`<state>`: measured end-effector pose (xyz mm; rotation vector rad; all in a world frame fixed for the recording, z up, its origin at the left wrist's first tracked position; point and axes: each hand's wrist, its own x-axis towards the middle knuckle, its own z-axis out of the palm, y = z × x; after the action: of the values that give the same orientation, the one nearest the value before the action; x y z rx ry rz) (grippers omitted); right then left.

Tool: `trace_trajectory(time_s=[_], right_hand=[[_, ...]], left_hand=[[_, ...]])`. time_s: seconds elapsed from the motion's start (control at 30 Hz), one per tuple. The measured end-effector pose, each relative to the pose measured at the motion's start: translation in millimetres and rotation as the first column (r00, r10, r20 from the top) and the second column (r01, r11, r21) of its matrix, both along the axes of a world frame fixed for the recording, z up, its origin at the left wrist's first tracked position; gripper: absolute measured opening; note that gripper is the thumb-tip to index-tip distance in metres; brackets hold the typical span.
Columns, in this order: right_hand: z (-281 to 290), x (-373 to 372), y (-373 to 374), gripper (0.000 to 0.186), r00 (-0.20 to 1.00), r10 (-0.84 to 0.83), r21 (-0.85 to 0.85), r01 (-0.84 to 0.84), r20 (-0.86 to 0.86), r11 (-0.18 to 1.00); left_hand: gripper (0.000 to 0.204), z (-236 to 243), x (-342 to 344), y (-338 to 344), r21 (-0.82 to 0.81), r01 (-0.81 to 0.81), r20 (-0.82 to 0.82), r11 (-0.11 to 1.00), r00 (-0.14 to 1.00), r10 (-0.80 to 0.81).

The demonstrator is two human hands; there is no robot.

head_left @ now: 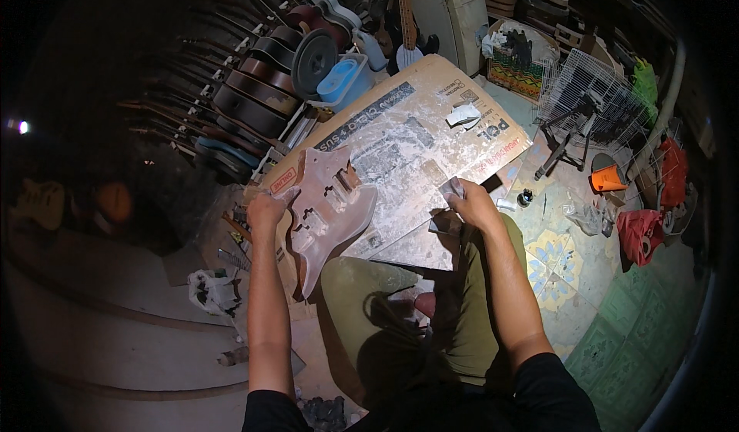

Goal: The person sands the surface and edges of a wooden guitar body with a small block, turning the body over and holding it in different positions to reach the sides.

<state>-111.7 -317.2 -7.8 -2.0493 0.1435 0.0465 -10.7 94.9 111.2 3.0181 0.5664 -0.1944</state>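
Observation:
An unfinished electric guitar body, dusty and pinkish brown with cut-out cavities, is tilted near my left knee, partly over the cardboard. My left hand grips its left edge with the fingers closed. Off to the right, apart from the body, my right hand pinches a small dark grey piece that looks like folded sandpaper. Beneath both hands lies a flattened cardboard sheet streaked with white dust. A crumpled whitish piece rests on its far part.
A row of guitars stands at the far left, beside a blue plastic tub. To the right are a wire cage, an orange container, a small dark jar and a red bag. A white plastic bag lies left of my legs.

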Motion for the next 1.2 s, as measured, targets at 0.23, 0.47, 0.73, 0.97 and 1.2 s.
trace_trajectory(time_s=[0.23, 0.47, 0.73, 0.97, 1.2], right_hand=[[-2.5, 0.4, -0.3, 0.033, 1.000, 0.000, 0.002, 0.000, 0.008, 1.000], [4.9, -1.4, 0.6, 0.033, 1.000, -0.001, -0.003, 0.001, -0.001, 1.000], [0.1, -0.2, -0.8, 0.033, 1.000, -0.003, -0.008, 0.003, -0.007, 1.000], [3.3, -1.5, 0.9, 0.033, 1.000, -0.008, -0.009, 0.009, 0.005, 1.000], [1.7, -0.3, 0.0, 0.034, 1.000, 0.003, -0.013, -0.004, -0.020, 1.000]], left_hand=[[0.081, -4.8, 2.4, 2.9, 0.010, 0.018, 0.025, 1.000, 1.000, -0.018], [0.084, -9.5, 4.0, 6.5, 0.009, 0.032, 0.043, 0.999, 0.999, -0.032], [0.086, -12.3, 5.9, 7.6, 0.015, 0.020, 0.027, 1.000, 0.999, -0.021], [0.084, -15.3, 6.1, 11.2, 0.035, 0.032, 0.042, 0.999, 0.999, -0.033], [0.085, -15.0, 4.3, 9.9, 0.025, 0.014, 0.066, 1.000, 0.998, -0.016]])
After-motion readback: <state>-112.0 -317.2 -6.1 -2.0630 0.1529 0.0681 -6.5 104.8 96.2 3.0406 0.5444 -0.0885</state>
